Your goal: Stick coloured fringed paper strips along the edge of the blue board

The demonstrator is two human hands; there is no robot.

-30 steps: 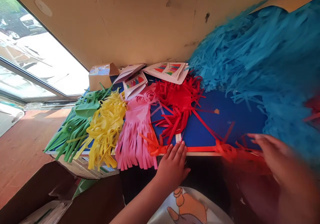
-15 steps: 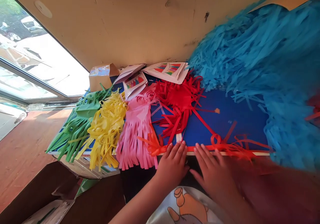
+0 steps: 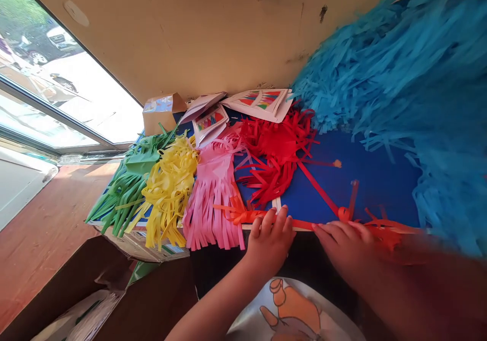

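My left hand (image 3: pixel 271 239) rests on the near edge of the blue board (image 3: pixel 365 178), fingers laid flat on an orange paper strip (image 3: pixel 300 224) and holding nothing. My right hand (image 3: pixel 344 242) lies beside it, fingers stretched out over a tangle of orange strips (image 3: pixel 384 227) at the same edge. Just beyond both hands a heap of red paper strips (image 3: pixel 276 145) sits on the board. A long red strip (image 3: pixel 317 189) runs from that heap toward my right hand.
Pink (image 3: pixel 213 189), yellow (image 3: pixel 169 189) and green (image 3: pixel 129 183) fringed paper bundles hang over the board's left edge. A big mass of blue strips (image 3: pixel 403 77) fills the right. Folded cards (image 3: pixel 262 102) and a small box (image 3: pixel 162 112) stand by the wall. Open cardboard boxes (image 3: pixel 76 300) sit lower left.
My right hand swept in from the far right to the board's near edge beside my left hand, dragging the orange strips along. My left hand stayed in place.
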